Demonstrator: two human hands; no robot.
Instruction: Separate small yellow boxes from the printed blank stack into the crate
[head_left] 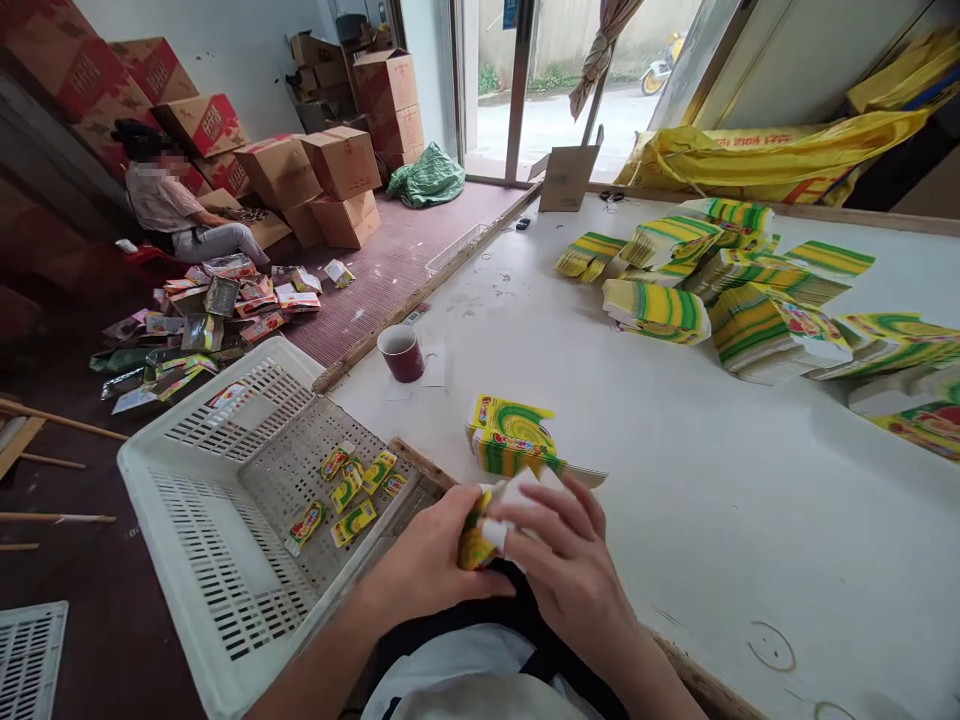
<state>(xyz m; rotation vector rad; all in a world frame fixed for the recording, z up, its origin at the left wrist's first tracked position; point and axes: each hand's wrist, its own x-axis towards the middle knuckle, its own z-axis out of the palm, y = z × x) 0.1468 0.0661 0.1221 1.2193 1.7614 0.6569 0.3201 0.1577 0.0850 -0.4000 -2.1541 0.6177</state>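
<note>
Your left hand [427,565] and right hand [574,575] are both curled shut round one small carton [477,542]. It's glossy printed card, yellow-green outside, white inside. It sits between your fingers at the worktop's near edge, 6 o'clock in view. Fingers hide most of it, so I can't tell whether it's flat or folded up.

12 o'clock from your hands, just beside them: one stack [514,440] of flat cartons, same print. It lies on the worktop [675,520], which is white, smooth and scuffed, with ring marks.

10 o'clock: one basket [195,520], white plastic, rectangular, with slotted walls and a perforated floor. Your left arm cuts off its near corner. Inside are about seven small boxes [354,522] lying loose. A couple overlap, so the count is rough.

11 o'clock: one cup [401,355], dark red, round, on the worktop.

2 o'clock, well apart: heaps [739,300] of flat cartons, fanned, too many to count, running off the right edge.

Far at 10 o'clock: a person [169,205] sits low by brown cardboard boxes [341,165].
</note>
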